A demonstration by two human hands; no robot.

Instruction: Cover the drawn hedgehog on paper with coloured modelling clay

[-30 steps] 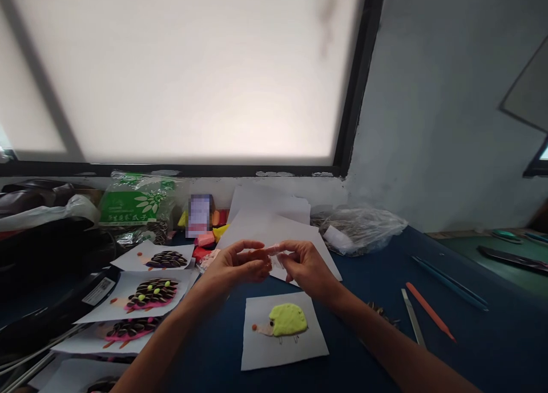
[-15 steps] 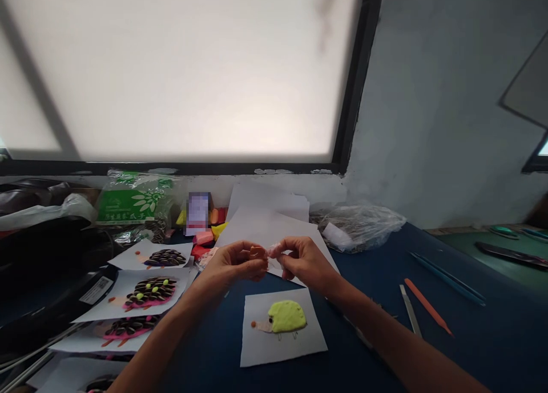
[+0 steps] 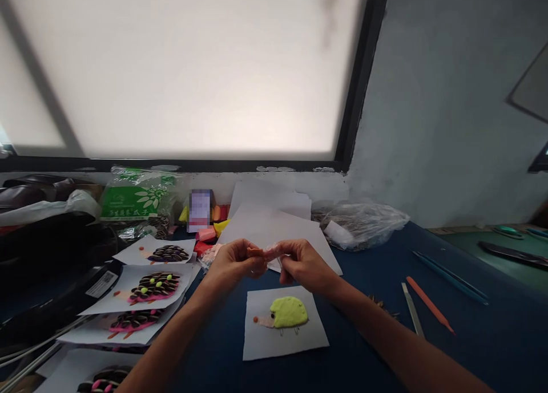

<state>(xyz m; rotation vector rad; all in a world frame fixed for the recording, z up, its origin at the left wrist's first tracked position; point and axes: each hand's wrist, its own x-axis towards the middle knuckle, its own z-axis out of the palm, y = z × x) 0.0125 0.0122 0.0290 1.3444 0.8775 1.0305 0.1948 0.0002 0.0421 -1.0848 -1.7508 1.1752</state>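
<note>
Left hand (image 3: 236,260) and right hand (image 3: 302,262) nearly meet above the desk (image 3: 222,336), the left pinching an orange piece (image 3: 256,251), the right gripping what may be clear wrapping (image 3: 271,250), too blurred to be sure; the paired pinch presumably steadies both. Below them, a paper card (image 3: 286,345) with a lime-green hedgehog (image 3: 291,312) lies flat, apparently for easy reach.

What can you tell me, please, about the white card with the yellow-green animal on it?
The white card lies flat, slightly turned, on the blue table; neither the left hand nor the right hand touches it. Its puffy yellow-green body looks like soft clay. A pale pink snout ends in an orange nose, with a dark eye beside the body. The legs appear only as outlines.
</note>
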